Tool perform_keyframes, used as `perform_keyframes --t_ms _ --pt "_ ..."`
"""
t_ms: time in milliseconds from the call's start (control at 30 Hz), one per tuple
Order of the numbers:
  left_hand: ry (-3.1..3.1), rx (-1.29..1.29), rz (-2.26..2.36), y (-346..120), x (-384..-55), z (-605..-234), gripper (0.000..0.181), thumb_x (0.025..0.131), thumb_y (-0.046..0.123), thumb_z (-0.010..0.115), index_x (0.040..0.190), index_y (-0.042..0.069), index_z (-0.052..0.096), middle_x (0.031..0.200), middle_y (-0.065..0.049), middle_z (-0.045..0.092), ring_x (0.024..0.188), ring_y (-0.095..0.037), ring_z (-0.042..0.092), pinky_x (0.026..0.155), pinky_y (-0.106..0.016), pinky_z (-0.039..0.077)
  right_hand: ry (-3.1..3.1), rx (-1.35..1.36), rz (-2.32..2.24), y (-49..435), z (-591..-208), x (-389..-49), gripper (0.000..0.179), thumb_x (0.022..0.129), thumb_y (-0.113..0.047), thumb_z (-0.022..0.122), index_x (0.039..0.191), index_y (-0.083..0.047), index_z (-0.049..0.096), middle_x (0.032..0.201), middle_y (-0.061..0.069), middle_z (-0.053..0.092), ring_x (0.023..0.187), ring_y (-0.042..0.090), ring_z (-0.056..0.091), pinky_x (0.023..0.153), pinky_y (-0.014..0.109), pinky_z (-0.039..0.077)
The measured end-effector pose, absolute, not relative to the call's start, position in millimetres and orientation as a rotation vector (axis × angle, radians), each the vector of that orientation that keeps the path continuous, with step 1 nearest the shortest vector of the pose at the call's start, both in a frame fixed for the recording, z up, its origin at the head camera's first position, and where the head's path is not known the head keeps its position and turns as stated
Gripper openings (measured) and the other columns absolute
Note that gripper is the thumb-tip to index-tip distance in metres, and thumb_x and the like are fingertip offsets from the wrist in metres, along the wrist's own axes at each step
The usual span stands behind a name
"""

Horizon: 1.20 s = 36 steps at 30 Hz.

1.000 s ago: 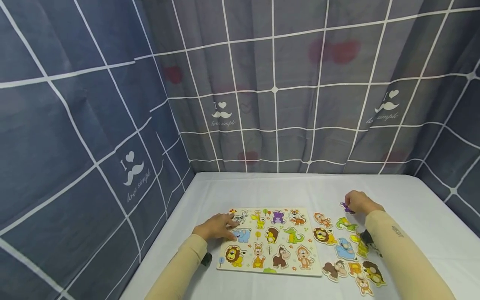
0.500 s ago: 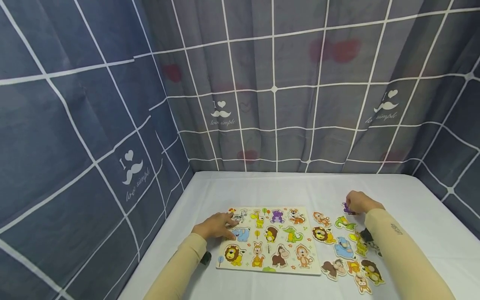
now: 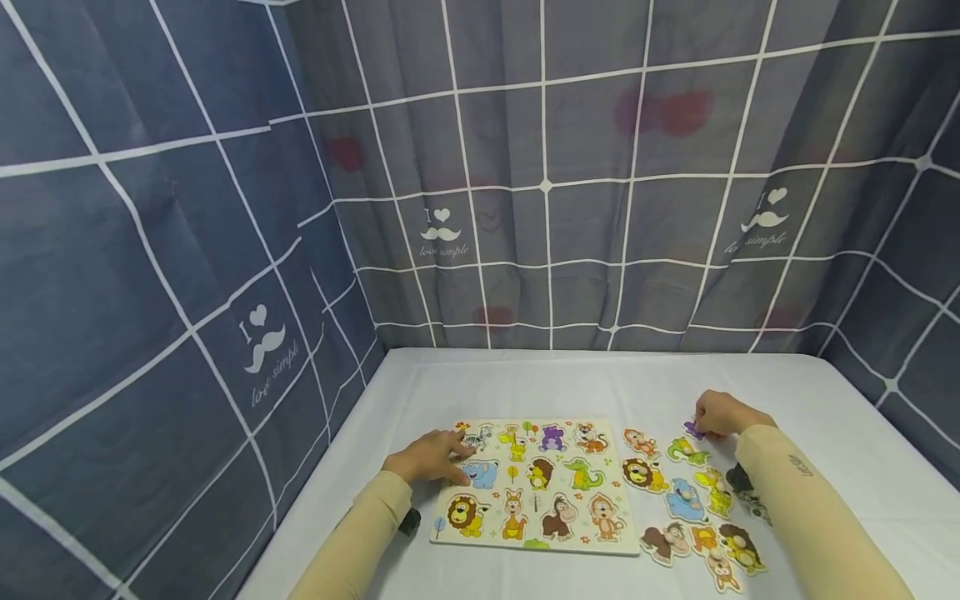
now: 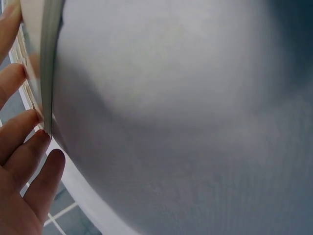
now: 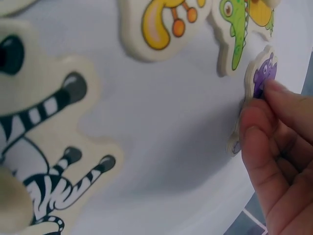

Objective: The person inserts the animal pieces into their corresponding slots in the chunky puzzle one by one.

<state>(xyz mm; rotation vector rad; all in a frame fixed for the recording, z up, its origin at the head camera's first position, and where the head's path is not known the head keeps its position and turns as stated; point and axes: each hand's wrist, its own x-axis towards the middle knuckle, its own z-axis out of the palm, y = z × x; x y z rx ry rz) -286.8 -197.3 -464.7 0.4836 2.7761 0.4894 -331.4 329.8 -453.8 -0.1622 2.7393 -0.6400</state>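
My right hand (image 3: 726,414) pinches a purple hippo puzzle piece (image 3: 691,429) beyond the loose crocodile piece (image 3: 687,451). In the right wrist view, thumb and fingers hold the hippo piece (image 5: 263,73) by its side, partly covering it, close over the white table. On the left edge of a wooden animal puzzle board (image 3: 487,537), my left hand (image 3: 429,457) rests with fingers spread over the zebra and elephant pictures. The left wrist view shows this hand's fingers (image 4: 24,154) along the board's edge (image 4: 48,73).
Several loose pieces lie right of the board, among them a lion (image 3: 643,475), an elephant (image 3: 686,500), a monkey (image 3: 641,442), a gorilla (image 3: 666,543) and a hedgehog (image 3: 742,546). A zebra piece (image 5: 49,191) lies partly under the right forearm. Grid-patterned curtains (image 3: 510,300) surround the table.
The purple hippo piece has shifted slightly toward the crocodile piece, with my right hand moving a little rightward and nearer. My left hand stays on the board. The head view has tilted slightly.
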Motion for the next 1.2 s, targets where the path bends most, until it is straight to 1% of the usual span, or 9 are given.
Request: perform_keyframes --t_ms 333,467,700,867,1067,1200 --pt "2.768 0.497 0.505 -196.9 -287.9 -463.7 0.061 0.076 0.036 0.085 0.131 0.020 0.066 0.155 -0.017 0.045 0.144 -0.043 0.039 0.119 -0.057 0.032 2.750 -0.201 -0.661 335.0 -457.5 -326.9 0.017 0.092 -0.007 0.063 0.076 -0.003 0.063 0.063 0.001 0.058 0.059 0.014 0.053 0.056 0.025 0.046" --pt "2.763 0.491 0.514 -197.3 -287.9 -463.1 0.061 0.076 0.036 0.085 0.132 0.020 0.066 0.155 -0.017 0.044 0.145 -0.043 0.038 0.119 -0.057 0.032 2.752 -0.187 -0.650 337.9 -459.5 -327.5 0.018 0.094 -0.009 0.064 0.076 -0.004 0.062 0.063 0.000 0.057 0.059 0.013 0.053 0.056 0.024 0.045" --pt "2.763 0.500 0.515 -197.3 -286.5 -463.7 0.061 0.076 0.034 0.086 0.132 0.019 0.066 0.155 -0.017 0.045 0.145 -0.044 0.038 0.119 -0.057 0.033 2.769 -0.230 -0.649 341.8 -464.1 -325.4 0.020 0.094 -0.010 0.065 0.075 -0.005 0.061 0.060 -0.001 0.055 0.056 0.012 0.052 0.056 0.024 0.044" --pt "2.764 0.511 0.529 -197.6 -284.6 -461.9 0.060 0.076 0.032 0.086 0.130 0.017 0.067 0.155 -0.018 0.045 0.144 -0.045 0.039 0.118 -0.058 0.033 2.763 -0.213 -0.732 344.7 -467.6 -322.7 0.022 0.094 -0.011 0.065 0.073 -0.005 0.060 0.060 -0.001 0.057 0.055 0.011 0.053 0.054 0.024 0.048" --pt "2.763 0.496 0.542 -197.7 -283.6 -462.6 0.060 0.076 0.031 0.087 0.130 0.017 0.067 0.155 -0.017 0.046 0.144 -0.044 0.039 0.118 -0.058 0.034 2.774 -0.181 -0.853 348.2 -472.8 -317.8 0.024 0.093 -0.011 0.067 0.070 -0.005 0.060 0.057 -0.002 0.059 0.053 0.010 0.055 0.054 0.024 0.047" --pt "2.765 0.501 0.548 -197.0 -285.3 -461.8 0.060 0.075 0.032 0.087 0.130 0.016 0.067 0.155 -0.017 0.045 0.144 -0.045 0.039 0.118 -0.058 0.034 2.764 -0.142 -0.914 349.4 -473.7 -317.0 0.024 0.094 -0.011 0.065 0.071 -0.005 0.060 0.057 -0.001 0.060 0.053 0.010 0.057 0.053 0.024 0.049"
